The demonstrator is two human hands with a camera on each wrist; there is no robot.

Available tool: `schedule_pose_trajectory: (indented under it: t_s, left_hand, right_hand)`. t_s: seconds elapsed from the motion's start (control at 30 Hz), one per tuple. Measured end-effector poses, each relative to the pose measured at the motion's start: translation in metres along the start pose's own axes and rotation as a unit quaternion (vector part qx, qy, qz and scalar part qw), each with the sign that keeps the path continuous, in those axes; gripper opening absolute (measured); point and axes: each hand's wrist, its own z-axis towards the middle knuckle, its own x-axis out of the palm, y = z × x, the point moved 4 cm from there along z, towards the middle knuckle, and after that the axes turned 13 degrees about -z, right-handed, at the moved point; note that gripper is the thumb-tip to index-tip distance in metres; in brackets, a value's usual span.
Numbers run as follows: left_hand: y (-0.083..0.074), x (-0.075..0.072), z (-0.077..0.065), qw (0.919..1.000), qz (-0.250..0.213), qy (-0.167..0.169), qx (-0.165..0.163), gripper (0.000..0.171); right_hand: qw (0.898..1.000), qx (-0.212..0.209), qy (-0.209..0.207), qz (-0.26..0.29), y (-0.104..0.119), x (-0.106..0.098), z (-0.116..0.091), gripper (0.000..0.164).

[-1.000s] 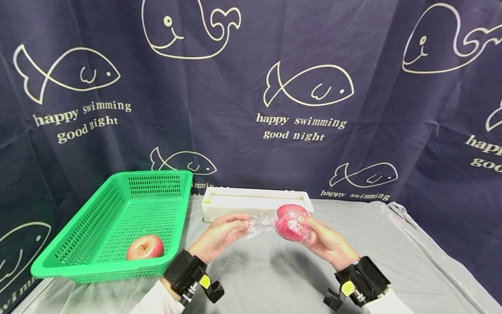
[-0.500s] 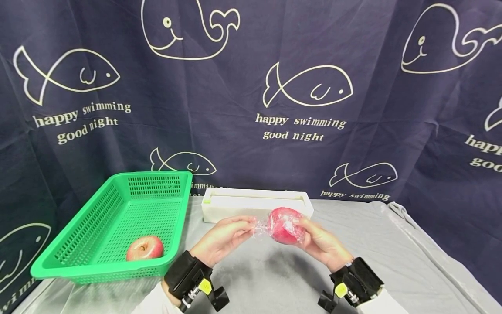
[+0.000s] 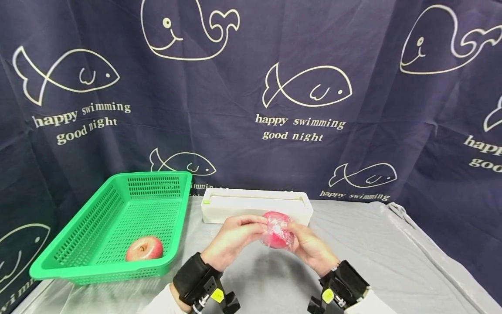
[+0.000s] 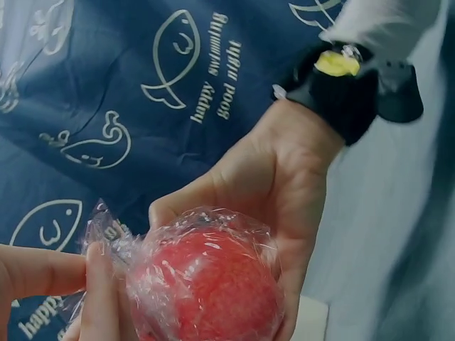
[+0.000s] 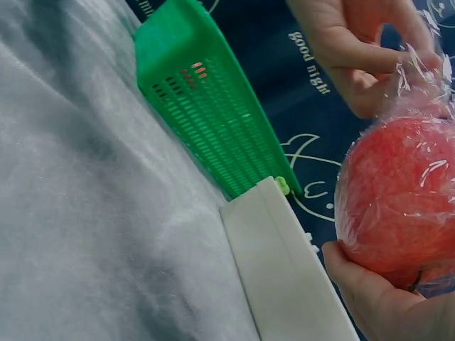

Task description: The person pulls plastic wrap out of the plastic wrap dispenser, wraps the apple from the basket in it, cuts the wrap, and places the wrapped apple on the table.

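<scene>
Dark blue cloth (image 3: 219, 96), printed with pale fish, whales and lettering, hangs behind a desk (image 3: 376, 248) covered in grey fabric. Near the back of the desk stands a long white box (image 3: 223, 213) with a small lime-green tab (image 3: 206, 201) at its left end. In the head view, the hands and the apple between them come in front of the box and hide part of its front. A black strap (image 3: 192, 279) is fastened round the left wrist and another black strap (image 3: 345, 283) round the right, both beside white sleeves.

To the left is a green basket (image 3: 98, 269) with slotted walls; a red and yellowish apple (image 3: 144, 249) sits in its near right corner, stem hollow facing up. The white box has a long recess in its top; what lies inside is unclear.

The wrapped apple (image 3: 276, 240) is held above the desk, in front of the box. The right hand (image 3: 313, 248) has its grip around the fruit, thumb on the near side. The left hand (image 3: 235, 239) has a narrow grip, pinching the gathered plastic film (image 4: 101, 213). That bunched end points toward the left hand, while a dark stem (image 5: 416, 280) shows at the right hand's end, so this axis runs sideways between the hands; the fruit is too round to show a clear long axis.
</scene>
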Motion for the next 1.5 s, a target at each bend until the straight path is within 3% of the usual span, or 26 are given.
schedule_pose_trajectory:
  t_s: [0.2,0.3,0.4,0.53,0.67,0.83,0.93,0.97,1.07,1.2,1.27,1.5]
  left_hand:
    - [0.001,0.003,-0.002,0.9964,0.058,-0.041,0.045,0.028]
    - [0.003,0.003,-0.002,0.9912,0.095,-0.069,0.060,0.026]
    - [0.005,0.003,-0.001,0.9836,0.131,-0.094,0.081,0.024]
    - [0.009,0.001,0.001,0.9742,0.160,-0.122,0.102,0.021]
    - [0.013,-0.003,0.002,0.9685,0.164,-0.152,0.111,0.020]
    - [0.018,-0.005,0.003,0.9630,0.168,-0.170,0.125,0.022]
    - [0.019,-0.002,0.002,0.9539,0.208,-0.149,0.157,0.025]
    - [0.019,0.000,0.002,0.9491,0.227,-0.137,0.170,0.027]
    - [0.020,0.004,-0.001,0.9238,0.294,-0.103,0.223,0.034]
    - [0.020,0.005,-0.003,0.8762,0.386,-0.080,0.277,0.048]
    - [0.021,0.003,-0.002,0.8620,0.415,-0.069,0.283,0.059]
    - [0.023,-0.009,-0.002,0.8631,0.438,-0.053,0.245,0.092]
  right_hand:
    - [0.999,-0.005,-0.029,-0.031,-0.004,0.006,0.001,0.019]
    - [0.996,0.002,-0.077,-0.054,-0.006,0.008,0.001,0.029]
    - [0.986,0.011,-0.149,-0.080,-0.007,0.010,0.001,0.040]
    - [0.959,0.018,-0.250,-0.132,-0.007,0.014,0.002,0.044]
    - [0.919,0.020,-0.327,-0.218,-0.005,0.018,0.001,0.054]
    - [0.873,0.004,-0.372,-0.316,0.000,0.022,0.000,0.063]
    - [0.858,-0.006,-0.381,-0.344,0.002,0.024,0.000,0.064]
    - [0.859,-0.007,-0.379,-0.343,0.002,0.024,0.001,0.065]
    - [0.875,-0.003,-0.360,-0.323,0.003,0.027,0.000,0.069]
    - [0.901,0.024,-0.315,-0.299,0.007,0.031,-0.002,0.072]
    - [0.908,0.036,-0.294,-0.295,0.009,0.033,-0.005,0.068]
    - [0.931,0.046,-0.258,-0.254,0.014,0.037,-0.013,0.059]
